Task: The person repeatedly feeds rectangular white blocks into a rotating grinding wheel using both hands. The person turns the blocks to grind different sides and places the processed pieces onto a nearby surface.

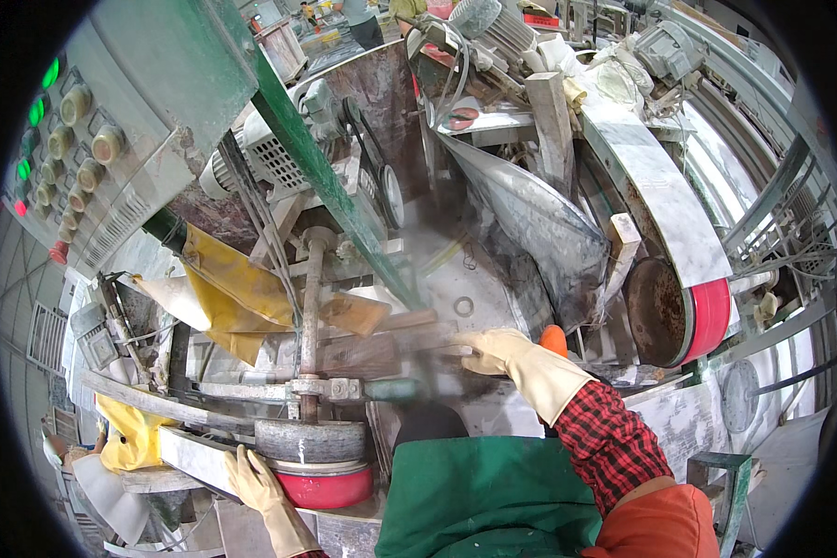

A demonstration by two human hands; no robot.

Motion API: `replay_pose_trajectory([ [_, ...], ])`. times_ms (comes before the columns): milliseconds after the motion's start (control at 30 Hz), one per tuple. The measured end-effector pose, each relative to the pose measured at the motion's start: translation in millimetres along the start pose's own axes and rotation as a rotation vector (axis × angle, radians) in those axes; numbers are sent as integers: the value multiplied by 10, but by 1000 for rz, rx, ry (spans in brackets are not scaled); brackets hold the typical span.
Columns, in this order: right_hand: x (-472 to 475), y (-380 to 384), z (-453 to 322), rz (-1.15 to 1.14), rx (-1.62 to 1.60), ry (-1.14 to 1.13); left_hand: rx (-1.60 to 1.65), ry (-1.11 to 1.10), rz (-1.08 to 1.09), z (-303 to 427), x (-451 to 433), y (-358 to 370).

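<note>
My left hand (254, 481), in a cream rubber glove, lies with its fingers spread on the end of a white and grey stone slab (197, 457). The slab reaches to a machine wheel with a red rim (328, 486), close beside the fingers. My right hand (499, 352), gloved alike, is stretched forward over the machine frame, its fingertips at the blurred end of a wooden board (418, 335); whether they grip it cannot be told. A second red-rimmed wheel (711, 321) stands at the right, under a long marble strip (659, 185).
A control panel (84, 153) with knobs and lit green lamps is at the upper left. A green beam (321, 174) slants across the middle. Near it are a belt-driven motor (272, 157), a metal shaft (312, 300) and yellow sheeting (230, 300). A grey curved guard (537, 209) hangs right of centre.
</note>
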State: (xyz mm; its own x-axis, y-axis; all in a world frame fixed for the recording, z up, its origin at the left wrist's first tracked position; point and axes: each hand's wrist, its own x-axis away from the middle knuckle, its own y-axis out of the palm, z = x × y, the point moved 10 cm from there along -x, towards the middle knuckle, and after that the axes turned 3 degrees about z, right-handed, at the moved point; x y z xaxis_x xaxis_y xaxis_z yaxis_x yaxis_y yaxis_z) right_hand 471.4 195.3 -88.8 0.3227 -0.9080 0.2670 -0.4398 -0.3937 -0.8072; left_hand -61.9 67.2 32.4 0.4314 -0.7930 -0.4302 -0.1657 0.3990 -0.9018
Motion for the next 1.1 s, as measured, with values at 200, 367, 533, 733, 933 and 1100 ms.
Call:
replay_pose_trajectory([
  [200, 23, -73, -51, 36, -5, -21, -7, 38, 17, 60, 15, 11],
  [367, 4, 5, 14, 25, 10, -19, 12, 55, 25, 58, 51, 22],
  [533, 31, -61, -40, 100, -13, -73, 31, 4, -59, 219, 80, -70],
  [733, -14, 4, -8, 28, 8, -31, 30, 47, -17, 186, 127, -44],
  [933, 22, -65, -59, 130, -31, -113, 12, 79, -2, 269, 155, -69],
  [1100, 69, -116, -106, 72, 6, -43, 24, 90, 10, 284, 184, -65],
])
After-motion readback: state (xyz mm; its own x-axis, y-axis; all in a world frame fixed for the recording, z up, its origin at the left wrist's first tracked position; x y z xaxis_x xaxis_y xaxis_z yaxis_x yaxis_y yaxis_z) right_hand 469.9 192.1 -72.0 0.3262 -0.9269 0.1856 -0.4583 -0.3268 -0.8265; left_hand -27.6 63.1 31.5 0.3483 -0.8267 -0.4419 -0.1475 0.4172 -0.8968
